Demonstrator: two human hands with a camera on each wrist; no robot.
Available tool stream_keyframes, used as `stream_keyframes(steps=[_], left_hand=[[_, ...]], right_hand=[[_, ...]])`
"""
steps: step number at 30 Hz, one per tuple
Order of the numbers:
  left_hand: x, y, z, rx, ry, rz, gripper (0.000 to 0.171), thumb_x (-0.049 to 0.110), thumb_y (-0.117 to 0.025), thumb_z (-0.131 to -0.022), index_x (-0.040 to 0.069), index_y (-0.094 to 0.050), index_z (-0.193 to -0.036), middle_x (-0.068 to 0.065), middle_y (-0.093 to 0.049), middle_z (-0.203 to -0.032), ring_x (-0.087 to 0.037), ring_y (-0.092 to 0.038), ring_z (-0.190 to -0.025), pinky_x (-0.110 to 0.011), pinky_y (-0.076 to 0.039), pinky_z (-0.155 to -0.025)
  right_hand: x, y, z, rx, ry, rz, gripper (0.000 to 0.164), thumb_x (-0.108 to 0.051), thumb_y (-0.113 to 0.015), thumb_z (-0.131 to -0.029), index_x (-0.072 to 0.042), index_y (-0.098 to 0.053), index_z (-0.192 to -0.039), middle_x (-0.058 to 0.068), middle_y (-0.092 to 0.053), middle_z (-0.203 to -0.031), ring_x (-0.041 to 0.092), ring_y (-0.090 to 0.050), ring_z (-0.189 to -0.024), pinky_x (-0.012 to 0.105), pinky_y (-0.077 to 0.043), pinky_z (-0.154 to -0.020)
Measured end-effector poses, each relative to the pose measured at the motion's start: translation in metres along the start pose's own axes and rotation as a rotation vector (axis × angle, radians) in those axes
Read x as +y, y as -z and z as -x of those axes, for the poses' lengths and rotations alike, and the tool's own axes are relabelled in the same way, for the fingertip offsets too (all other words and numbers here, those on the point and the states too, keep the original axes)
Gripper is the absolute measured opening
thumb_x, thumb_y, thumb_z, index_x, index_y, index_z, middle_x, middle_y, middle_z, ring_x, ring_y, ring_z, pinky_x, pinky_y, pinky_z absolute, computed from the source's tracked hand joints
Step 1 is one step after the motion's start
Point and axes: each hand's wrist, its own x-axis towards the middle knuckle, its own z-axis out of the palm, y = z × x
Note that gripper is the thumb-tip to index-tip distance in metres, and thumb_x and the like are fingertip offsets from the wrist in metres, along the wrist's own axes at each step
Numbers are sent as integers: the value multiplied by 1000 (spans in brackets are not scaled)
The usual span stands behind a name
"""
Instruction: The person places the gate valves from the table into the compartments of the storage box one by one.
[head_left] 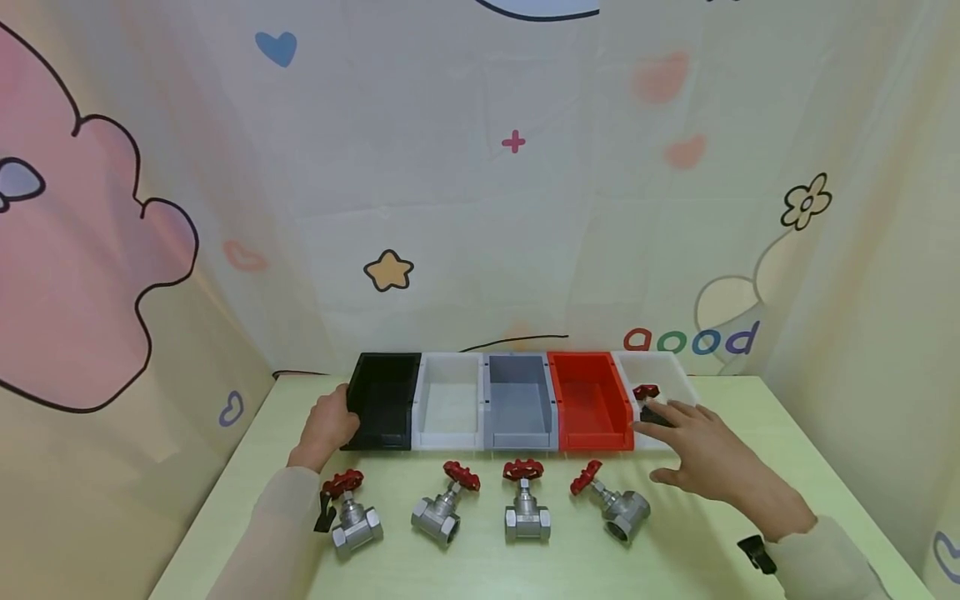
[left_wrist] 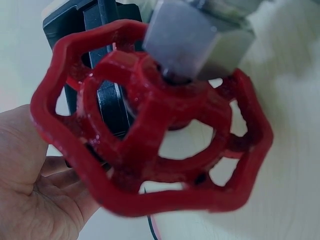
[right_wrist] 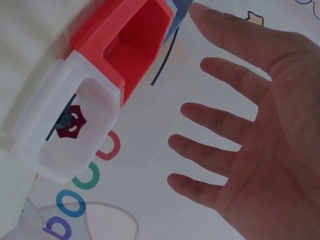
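My left hand [head_left: 327,427] is at the left wall of a black bin [head_left: 384,442], its thumb lapping over the edge; the other fingertips are hidden. In the left wrist view, a valve's red handwheel [left_wrist: 142,107] blocks much of that bin. My right hand [head_left: 708,450], with fingers spread and holding nothing, hovers over the front of the right-hand white bin [right_wrist: 90,150]. Inside that bin lies a valve with a red handwheel [right_wrist: 72,121]. In front of the bins stand a left valve [head_left: 356,527], a second valve [head_left: 437,517], a middle valve [head_left: 527,521] and a right valve [head_left: 626,512].
Between the black and right-hand white bins sit another white bin [head_left: 450,442], a grey bin [head_left: 521,440] and a red bin [head_left: 596,440], all in one row. The pale green table [head_left: 465,575] ends at a printed cloth backdrop [head_left: 450,167] behind the bins.
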Motion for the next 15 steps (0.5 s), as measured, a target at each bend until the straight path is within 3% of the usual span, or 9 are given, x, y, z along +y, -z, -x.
stream_keyframes(steps=[15], left_hand=[[0, 0, 1, 5, 3, 4, 63, 5, -49, -90, -8, -29, -148, -35, -53, -134, -33, -62, -91, -51, -54, -83]], right_hand=[[-12, -7, 12, -32, 69, -7, 65, -33, -89, -65, -21, -68, -125, 15, -59, -137, 45, -51, -126, 67, -40, -99]])
